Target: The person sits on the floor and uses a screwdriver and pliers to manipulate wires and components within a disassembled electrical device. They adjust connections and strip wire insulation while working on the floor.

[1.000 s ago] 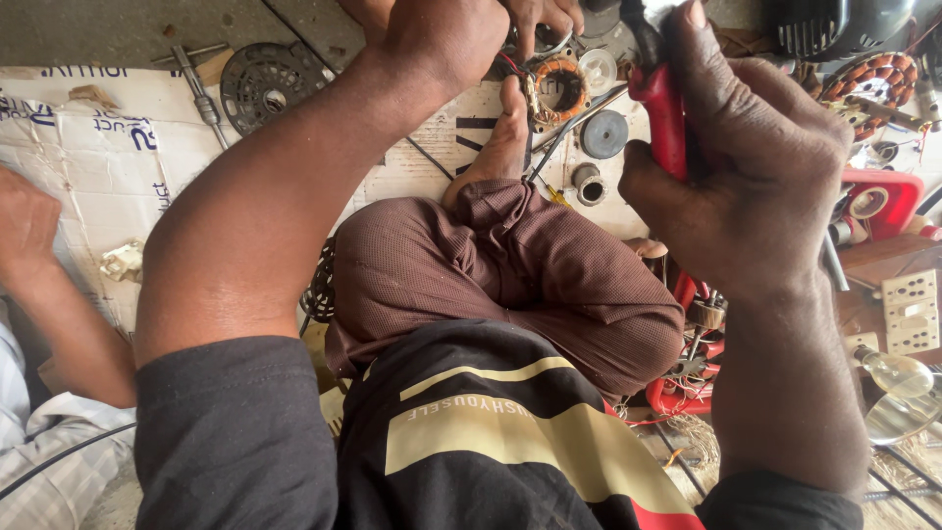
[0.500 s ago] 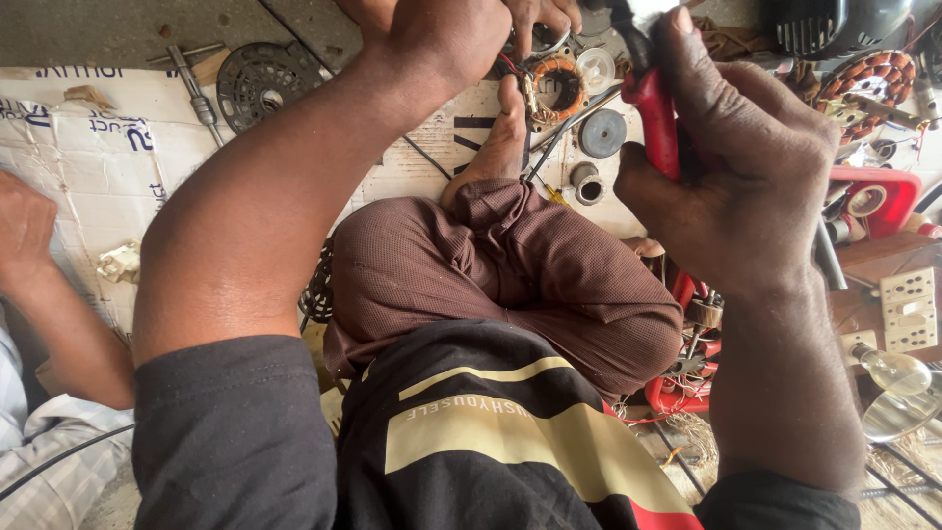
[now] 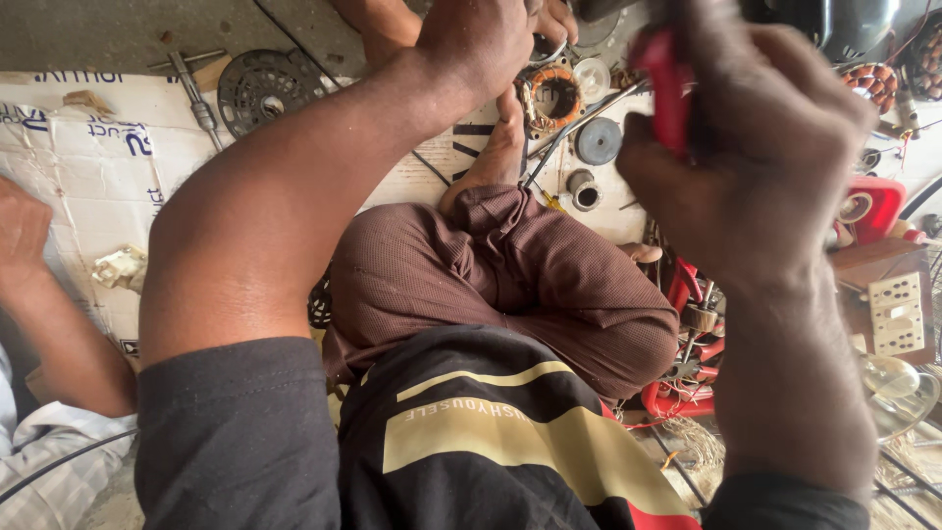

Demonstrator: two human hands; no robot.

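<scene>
Right hand (image 3: pixel 756 157): I see it closed around a red-handled tool (image 3: pixel 665 88), blurred.
Left hand (image 3: pixel 476 39): curled, grip unclear to me, just beside a copper-wound coil (image 3: pixel 552 96).
Beyond: grey discs (image 3: pixel 597 140) on cardboard (image 3: pixel 88 157).

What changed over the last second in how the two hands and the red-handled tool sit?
Little changed. The right hand shifted slightly with the red-handled tool, which is now blurred, and kept its grip on it. The left hand stayed at the top edge by the copper-wound coil. The other person's hand on the cardboard did not move.
</scene>
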